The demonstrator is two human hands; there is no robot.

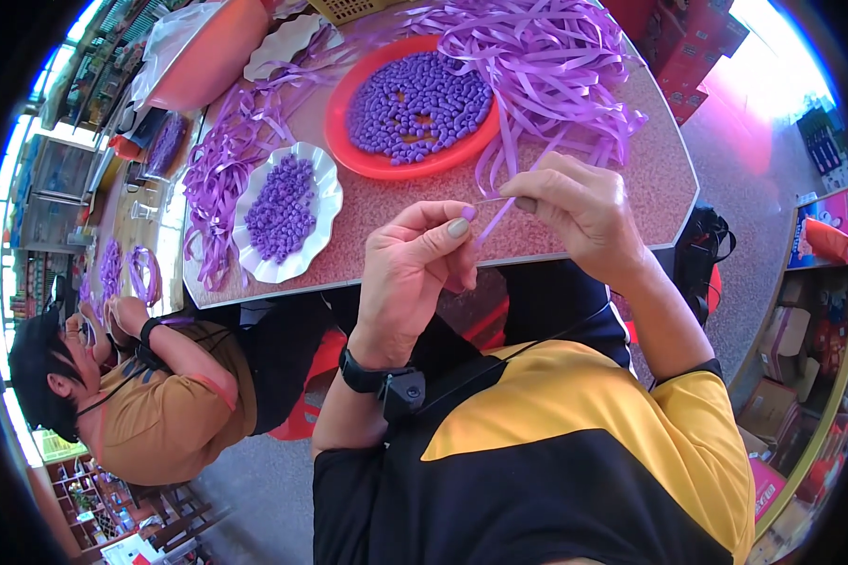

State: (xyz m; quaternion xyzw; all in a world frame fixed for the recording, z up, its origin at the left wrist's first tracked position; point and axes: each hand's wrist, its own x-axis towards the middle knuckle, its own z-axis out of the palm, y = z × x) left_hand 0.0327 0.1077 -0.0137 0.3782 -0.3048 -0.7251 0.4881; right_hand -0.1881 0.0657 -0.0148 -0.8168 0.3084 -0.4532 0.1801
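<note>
Over the table's near edge, my left hand [415,259] pinches a small purple bead [468,214] between thumb and forefinger. My right hand [579,207], a little to the right, grips a thin needle-like piece [488,201] that reaches across to the bead. A narrow purple ribbon [496,224] slants down between the hands; whether it runs through the bead, I cannot tell. Beyond them sits a red plate [386,169] of purple beads [419,104]. To the left, a white scalloped dish [325,202] holds more purple beads [280,209].
Loose purple ribbons lie in a big pile [546,66] at the far right and another bundle [221,179] at the left. A pink basin [212,61] stands at the far left. A co-worker [170,405] sits to my left, hands raised. Shelves with boxes [782,344] stand at the right.
</note>
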